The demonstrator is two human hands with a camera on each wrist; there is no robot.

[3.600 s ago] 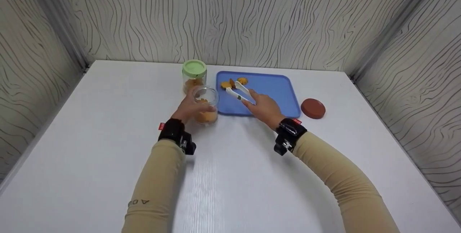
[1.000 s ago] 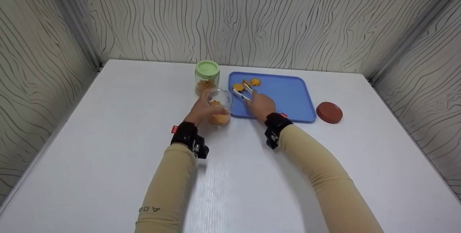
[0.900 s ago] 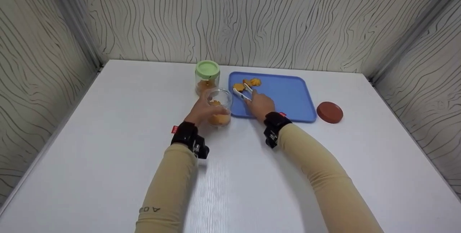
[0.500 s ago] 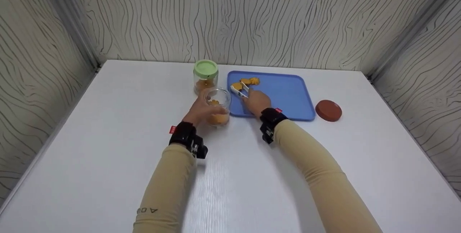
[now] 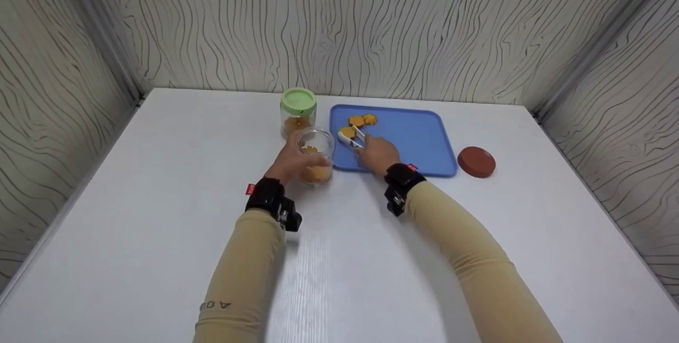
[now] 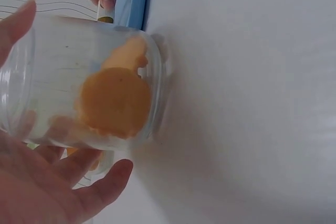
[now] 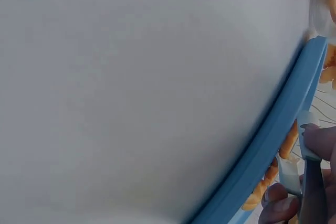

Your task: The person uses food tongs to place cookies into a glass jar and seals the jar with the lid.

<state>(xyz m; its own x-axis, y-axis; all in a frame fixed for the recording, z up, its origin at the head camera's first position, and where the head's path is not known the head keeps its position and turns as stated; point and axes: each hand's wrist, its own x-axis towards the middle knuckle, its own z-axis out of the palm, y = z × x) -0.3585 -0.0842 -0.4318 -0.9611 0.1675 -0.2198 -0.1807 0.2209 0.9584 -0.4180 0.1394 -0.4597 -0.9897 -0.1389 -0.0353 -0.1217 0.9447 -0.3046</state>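
Note:
My left hand (image 5: 289,163) grips an uncovered clear jar (image 5: 320,147), its fingers and thumb on either side of the wall. Cookies (image 6: 116,100) lie low inside the jar, one round and orange-brown, as the left wrist view shows. In my right hand (image 5: 380,154) is a pair of white tongs (image 5: 348,140), held over the left part of a blue tray (image 5: 419,144). The tong tips lie around the nearest cookie (image 5: 347,132), on the tray; whether they squeeze it I cannot tell. Behind it two more cookies (image 5: 356,121) lie side by side.
A second jar (image 5: 298,112) with a green lid and cookies inside stands behind my left hand, left of the tray. A red-brown round lid (image 5: 476,161) lies right of the tray. The white table (image 5: 339,258) reaches back to a wood-patterned wall (image 5: 339,25).
My right hand has moved the tongs from the middle cookie to the nearest one. The middle cookie, tilted up earlier, now lies flat beside the back one. My left hand keeps holding the jar.

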